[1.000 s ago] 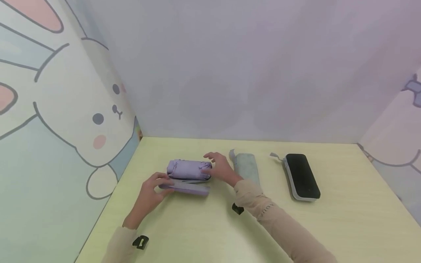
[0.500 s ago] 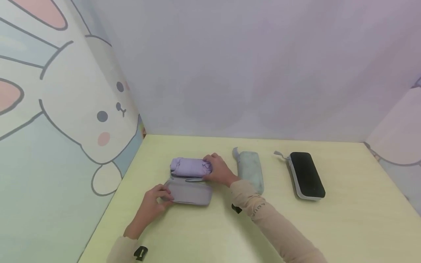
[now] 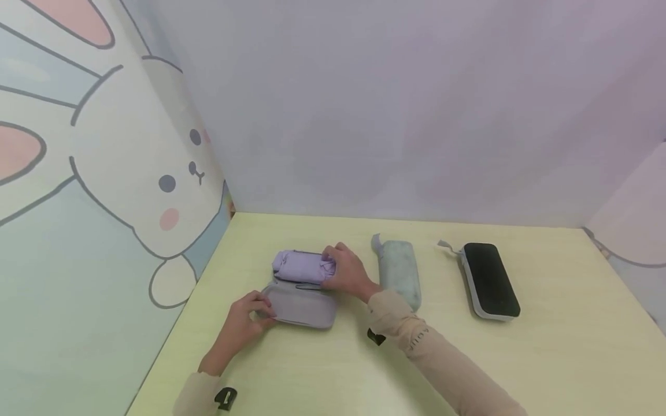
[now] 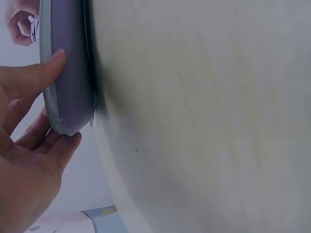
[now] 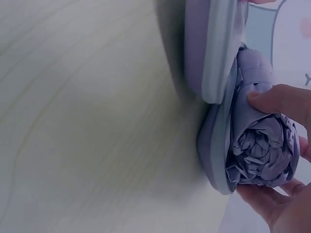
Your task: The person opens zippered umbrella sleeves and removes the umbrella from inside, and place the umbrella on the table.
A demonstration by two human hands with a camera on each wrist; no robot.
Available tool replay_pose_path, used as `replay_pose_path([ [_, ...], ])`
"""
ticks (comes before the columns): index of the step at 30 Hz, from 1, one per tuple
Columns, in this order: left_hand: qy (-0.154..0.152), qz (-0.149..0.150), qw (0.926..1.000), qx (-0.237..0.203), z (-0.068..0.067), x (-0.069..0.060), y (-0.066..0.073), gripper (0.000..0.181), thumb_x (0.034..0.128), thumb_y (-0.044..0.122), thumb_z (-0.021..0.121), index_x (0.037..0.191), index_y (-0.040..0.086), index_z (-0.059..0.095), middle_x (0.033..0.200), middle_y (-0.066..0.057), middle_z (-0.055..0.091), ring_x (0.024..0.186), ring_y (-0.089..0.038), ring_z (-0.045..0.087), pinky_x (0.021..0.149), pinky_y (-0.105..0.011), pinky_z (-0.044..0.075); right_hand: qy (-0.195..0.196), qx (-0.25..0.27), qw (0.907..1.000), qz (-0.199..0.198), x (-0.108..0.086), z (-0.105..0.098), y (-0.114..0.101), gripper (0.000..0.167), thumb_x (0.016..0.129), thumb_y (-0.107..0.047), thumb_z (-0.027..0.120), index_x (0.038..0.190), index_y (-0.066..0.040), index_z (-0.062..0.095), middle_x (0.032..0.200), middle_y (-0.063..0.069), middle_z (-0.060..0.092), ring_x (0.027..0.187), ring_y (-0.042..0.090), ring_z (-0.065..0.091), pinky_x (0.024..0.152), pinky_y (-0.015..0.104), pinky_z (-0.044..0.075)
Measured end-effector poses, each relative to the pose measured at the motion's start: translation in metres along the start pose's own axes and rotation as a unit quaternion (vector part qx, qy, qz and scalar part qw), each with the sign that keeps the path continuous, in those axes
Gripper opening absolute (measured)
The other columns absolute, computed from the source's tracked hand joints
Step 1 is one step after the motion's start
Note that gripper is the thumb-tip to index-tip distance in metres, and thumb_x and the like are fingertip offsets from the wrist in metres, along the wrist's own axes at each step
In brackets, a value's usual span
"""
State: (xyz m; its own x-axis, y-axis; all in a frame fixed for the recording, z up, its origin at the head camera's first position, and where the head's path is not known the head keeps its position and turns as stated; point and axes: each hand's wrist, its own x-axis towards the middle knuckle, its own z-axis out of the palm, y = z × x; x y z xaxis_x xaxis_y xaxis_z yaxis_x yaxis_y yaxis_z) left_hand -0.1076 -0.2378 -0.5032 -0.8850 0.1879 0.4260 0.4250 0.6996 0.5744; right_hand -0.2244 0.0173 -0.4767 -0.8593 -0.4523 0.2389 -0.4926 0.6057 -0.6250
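Note:
An opened purple-grey case (image 3: 304, 308) lies at the left of the table, its lid half folded toward me. In its far half sits a rolled-up bundle of purple fabric (image 3: 302, 267), whose spiralled, crumpled end (image 5: 262, 150) shows in the right wrist view. My left hand (image 3: 245, 319) pinches the left end of the lid (image 4: 73, 82), thumb on the rim and fingertips beneath. With thumb and fingers around the bundle's right end, my right hand (image 3: 350, 271) grips it. Whether those fingers also touch the case's rim, I cannot tell.
Right of my right hand lies a pale green zipped case (image 3: 399, 274) with a pull tab. Farther right is a black-topped case (image 3: 491, 280) with light sides. A pale wall stands behind the table (image 3: 562, 346), and a rabbit-printed wall (image 3: 130, 150) at the left.
The lid has swung down toward me from a tilted position, with my left hand on it. My right hand's spread fingers have come together on the fabric bundle. The head view shifted slightly.

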Motion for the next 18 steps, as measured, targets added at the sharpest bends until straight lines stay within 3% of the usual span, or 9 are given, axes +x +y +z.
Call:
replay_pose_path([
  [10, -0.013, -0.021, 0.9997, 0.002, -0.004, 0.002, 0.002, 0.029, 0.0555, -0.007, 0.085, 0.065, 0.016, 0.070, 0.083, 0.007, 0.059, 0.082, -0.013, 0.059, 0.075, -0.034, 0.050, 0.014, 0.074, 0.9972, 0.004, 0.002, -0.004, -0.010, 0.044, 0.052, -0.014, 0.089, 0.090, -0.010, 0.067, 0.093, 0.001, 0.050, 0.084, 0.016, 0.050, 0.072, 0.028, 0.045],
  [18, -0.006, 0.003, 1.0000, 0.001, -0.004, 0.002, 0.003, 0.028, 0.0547, -0.006, 0.086, 0.065, 0.015, 0.070, 0.082, 0.006, 0.060, 0.081, -0.012, 0.059, 0.074, -0.034, 0.050, 0.062, 0.114, 0.9915, 0.009, 0.000, -0.009, -0.014, 0.039, 0.051, -0.014, 0.092, 0.083, -0.005, 0.071, 0.090, 0.002, 0.056, 0.084, 0.018, 0.053, 0.076, 0.030, 0.047],
])
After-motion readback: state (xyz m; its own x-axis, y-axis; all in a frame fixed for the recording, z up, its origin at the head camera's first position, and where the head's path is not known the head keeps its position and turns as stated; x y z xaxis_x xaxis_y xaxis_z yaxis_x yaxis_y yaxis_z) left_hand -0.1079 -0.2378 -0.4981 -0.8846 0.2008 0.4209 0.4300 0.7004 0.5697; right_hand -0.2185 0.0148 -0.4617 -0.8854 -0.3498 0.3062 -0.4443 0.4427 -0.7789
